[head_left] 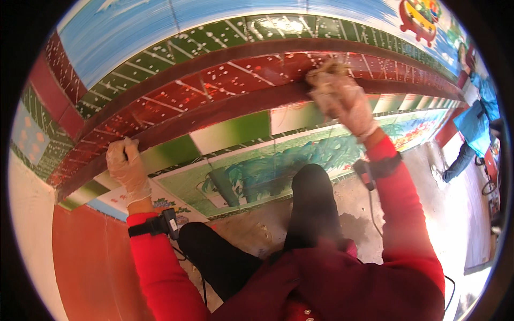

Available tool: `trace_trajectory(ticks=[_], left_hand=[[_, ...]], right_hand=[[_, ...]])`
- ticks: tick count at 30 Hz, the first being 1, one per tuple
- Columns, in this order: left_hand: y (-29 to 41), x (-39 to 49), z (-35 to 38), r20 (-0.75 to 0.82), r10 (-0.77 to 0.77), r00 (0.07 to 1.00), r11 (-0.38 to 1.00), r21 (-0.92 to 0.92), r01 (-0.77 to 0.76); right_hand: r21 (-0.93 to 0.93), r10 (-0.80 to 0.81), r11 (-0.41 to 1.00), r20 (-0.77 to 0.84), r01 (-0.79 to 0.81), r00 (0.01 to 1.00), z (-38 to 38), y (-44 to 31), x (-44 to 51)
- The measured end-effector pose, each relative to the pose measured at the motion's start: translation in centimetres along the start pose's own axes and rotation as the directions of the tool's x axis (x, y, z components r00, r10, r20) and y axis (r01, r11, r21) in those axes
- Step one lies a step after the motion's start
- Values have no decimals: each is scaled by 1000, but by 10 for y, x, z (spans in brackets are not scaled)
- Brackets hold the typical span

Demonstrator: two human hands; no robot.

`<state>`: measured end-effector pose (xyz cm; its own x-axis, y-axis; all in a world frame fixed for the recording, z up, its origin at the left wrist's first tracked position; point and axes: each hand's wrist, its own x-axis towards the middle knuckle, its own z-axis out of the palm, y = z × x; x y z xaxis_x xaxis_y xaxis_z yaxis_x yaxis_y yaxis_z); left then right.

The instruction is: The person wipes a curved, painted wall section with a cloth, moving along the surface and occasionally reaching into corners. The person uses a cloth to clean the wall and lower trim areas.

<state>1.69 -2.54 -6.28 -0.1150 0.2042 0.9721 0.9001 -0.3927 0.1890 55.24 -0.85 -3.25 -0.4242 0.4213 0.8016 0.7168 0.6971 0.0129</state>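
My right hand (348, 102), in a thin clear glove and blurred, presses a crumpled tan cloth or pad (327, 71) onto the red tile band (257, 72). This band carries white diagonal lines and specks, and dark red-brown trim strips run along both its edges. At the left, my left hand (126, 166), also gloved, rests with curled fingers against the lower trim strip (168, 130). Its fingertips are partly hidden, so whether it grips the edge is unclear.
Green-and-white tiles (231, 132) and a painted bamboo panel (257, 172) lie below the trim. Both wrists wear black strapped devices (170, 222) with cables. My knees (313, 200) are close to the wall. A person in blue (474, 120) is at the far right.
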Motion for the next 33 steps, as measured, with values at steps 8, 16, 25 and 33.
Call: trace_trajectory(ticks=[8, 16, 25, 33], left_hand=[[10, -2, -4, -23, 92, 996, 995, 36, -91], [27, -17, -13, -73, 211, 975, 973, -75, -216], [22, -32, -15, -100, 185, 978, 981, -44, -190], [34, -125, -6, -130, -73, 989, 997, -3, 73]], right_hand=[[-366, -64, 929, -27, 49, 998, -10, 46, -21], [-59, 0, 998, 34, 2, 999, 42, -66, 29], [-48, -201, 978, 49, 203, 978, 124, -183, 97], [66, -328, 944, 137, 322, 935, 178, -262, 150]])
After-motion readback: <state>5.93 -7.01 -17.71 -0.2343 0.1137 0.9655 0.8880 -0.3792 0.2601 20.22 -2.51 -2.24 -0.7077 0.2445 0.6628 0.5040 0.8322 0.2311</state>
